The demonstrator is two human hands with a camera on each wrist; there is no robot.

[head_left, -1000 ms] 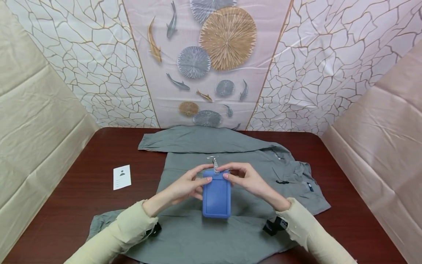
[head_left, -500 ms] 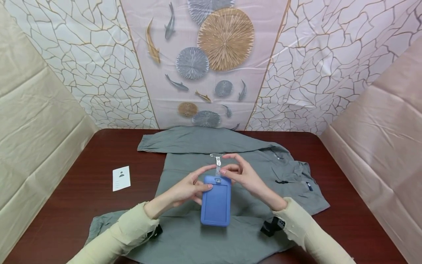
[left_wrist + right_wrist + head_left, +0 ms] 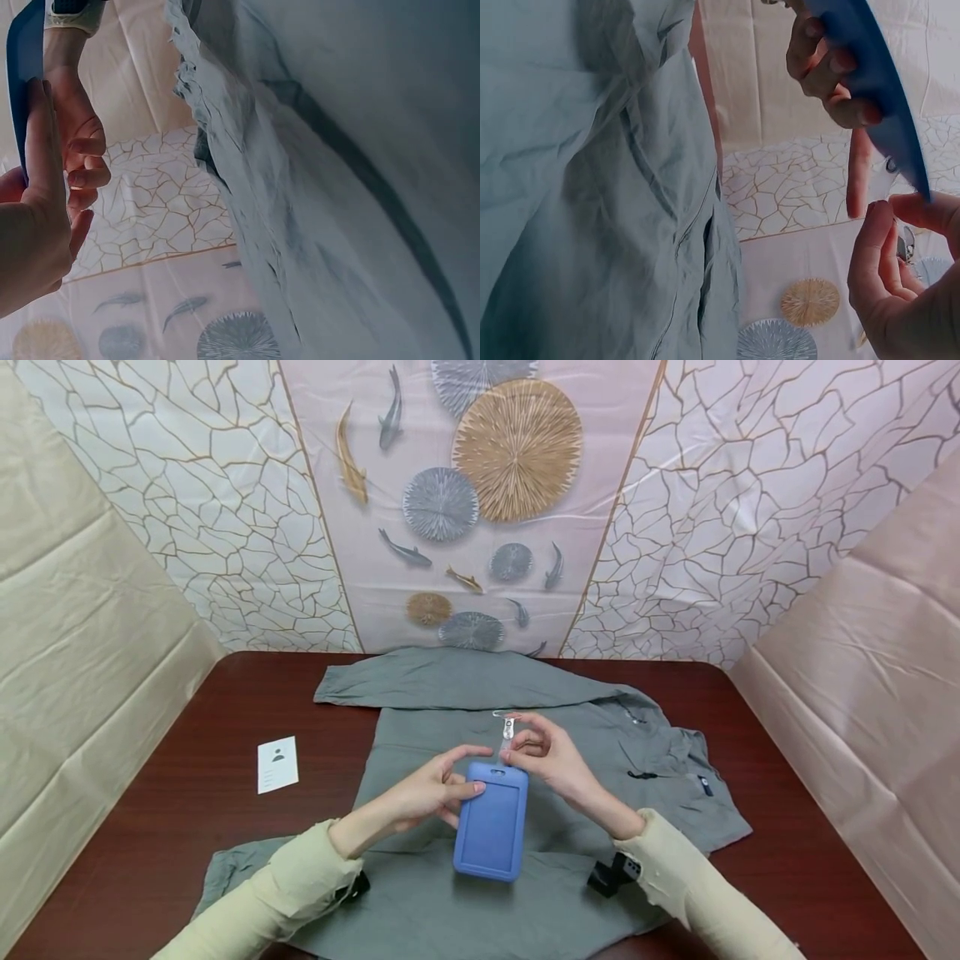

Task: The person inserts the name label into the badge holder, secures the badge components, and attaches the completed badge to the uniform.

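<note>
A blue badge holder (image 3: 490,828) hangs above the grey garment (image 3: 420,893) in the head view, its top slot uncovered. The left hand (image 3: 431,789) grips its upper left edge, thumb in front and fingers behind, index finger extended. At its top right, the right hand (image 3: 555,760) pinches the clear strap of a metal clip (image 3: 508,728) between thumb and fingers. In the left wrist view the holder (image 3: 26,67) shows edge-on beside the left hand (image 3: 37,217). In the right wrist view the right hand (image 3: 900,277) pinches the strap near the holder's end (image 3: 900,112).
A white card (image 3: 277,765) with a printed figure lies on the dark red table (image 3: 180,760), left of the garment. The garment spreads across the middle, with sleeves reaching left. Patterned cloth (image 3: 480,552) hangs behind, and beige cloth stands on both sides.
The clip and strap have risen from the holder's front to above its top right, drawn by the right hand. The holder has lowered slightly and tilted in the left hand.
</note>
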